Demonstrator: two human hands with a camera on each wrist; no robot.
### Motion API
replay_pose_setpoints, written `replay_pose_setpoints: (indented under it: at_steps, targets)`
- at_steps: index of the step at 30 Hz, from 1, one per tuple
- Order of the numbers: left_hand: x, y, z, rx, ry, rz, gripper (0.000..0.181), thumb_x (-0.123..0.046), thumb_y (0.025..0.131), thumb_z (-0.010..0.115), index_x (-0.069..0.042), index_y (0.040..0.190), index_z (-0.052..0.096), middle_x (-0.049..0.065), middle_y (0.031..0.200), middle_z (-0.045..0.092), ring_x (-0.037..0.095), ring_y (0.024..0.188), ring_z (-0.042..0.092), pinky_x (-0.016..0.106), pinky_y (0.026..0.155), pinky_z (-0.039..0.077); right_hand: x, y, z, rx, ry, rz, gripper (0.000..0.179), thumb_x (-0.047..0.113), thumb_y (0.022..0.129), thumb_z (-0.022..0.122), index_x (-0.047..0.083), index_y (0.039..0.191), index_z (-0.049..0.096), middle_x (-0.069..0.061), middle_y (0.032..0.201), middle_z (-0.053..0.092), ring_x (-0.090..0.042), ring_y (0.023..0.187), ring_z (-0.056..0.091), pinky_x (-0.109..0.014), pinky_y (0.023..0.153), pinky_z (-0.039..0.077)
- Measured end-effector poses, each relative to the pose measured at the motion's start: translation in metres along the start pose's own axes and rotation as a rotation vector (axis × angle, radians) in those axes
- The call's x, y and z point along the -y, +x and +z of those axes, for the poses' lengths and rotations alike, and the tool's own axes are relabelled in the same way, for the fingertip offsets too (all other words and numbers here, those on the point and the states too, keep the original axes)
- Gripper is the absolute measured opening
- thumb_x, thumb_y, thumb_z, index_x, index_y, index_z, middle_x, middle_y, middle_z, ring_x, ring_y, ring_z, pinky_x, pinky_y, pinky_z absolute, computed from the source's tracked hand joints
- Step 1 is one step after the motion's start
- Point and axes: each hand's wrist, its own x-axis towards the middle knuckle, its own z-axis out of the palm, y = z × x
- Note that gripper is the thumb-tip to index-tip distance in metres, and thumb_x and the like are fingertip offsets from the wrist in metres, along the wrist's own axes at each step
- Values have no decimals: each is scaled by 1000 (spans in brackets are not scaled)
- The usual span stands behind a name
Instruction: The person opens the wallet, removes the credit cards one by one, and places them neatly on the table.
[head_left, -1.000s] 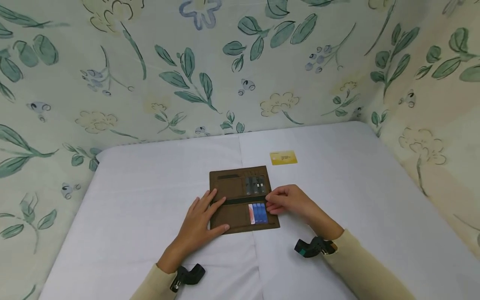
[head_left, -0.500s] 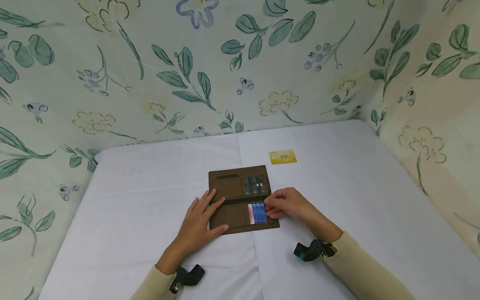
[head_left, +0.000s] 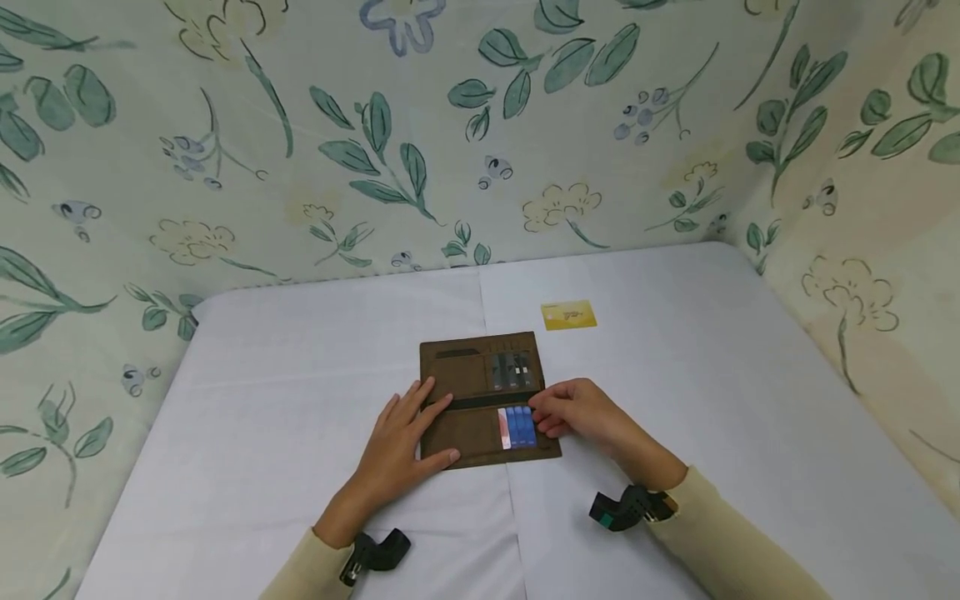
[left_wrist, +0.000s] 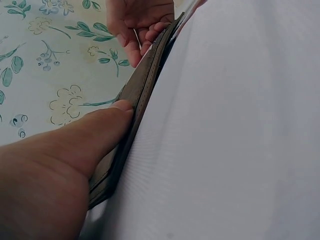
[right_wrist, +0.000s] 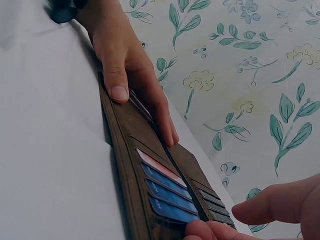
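Head view showed us an unfolded, brown, leather-look wallet [head_left: 476, 429] on the white-covered table [head_left: 300, 375]. We judged the left hand [head_left: 397, 446], fingers spread apart at the wallet's eight o'clock, steadied it; whether the right hand [head_left: 581, 408], at three o'clock, pinched a blue plastic card [head_left: 528, 427], we couldn't tell.

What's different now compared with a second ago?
The right hand has shifted slightly down in the head view, beside the blue cards; whether it grips one is unclear. Unchanged: the left hand on the open wallet, and the yellow card beyond.
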Motion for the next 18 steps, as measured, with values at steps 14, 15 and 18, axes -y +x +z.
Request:
replay_pose_setpoints:
  at_steps: [14,15,18]
  targets:
    - [-2,-1,-1,12,1,-14,73,-59,78,57,-24,139,37,7,148,21,29,135,16,51,106,12,4,-6,-1,39,-13,-6,28,17,88,57,-6,102,64,-13,86,64,-20,70,61,-33,69,53]
    - [-2,0,-1,10,2,-14,73,-59,78,57,-23,139,37,7,148,21,29,135,16,51,106,12,4,-6,-2,53,-8,-15,29,16,88,56,-7,103,63,-14,86,64,-20,71,61,-34,70,53]
    - [-1,0,-1,10,4,-10,73,-59,78,56,-23,139,37,7,148,21,29,135,16,52,105,12,3,-5,-4,86,5,-28,30,15,89,55,-9,106,61,-15,88,63,-21,74,62,-36,72,53]
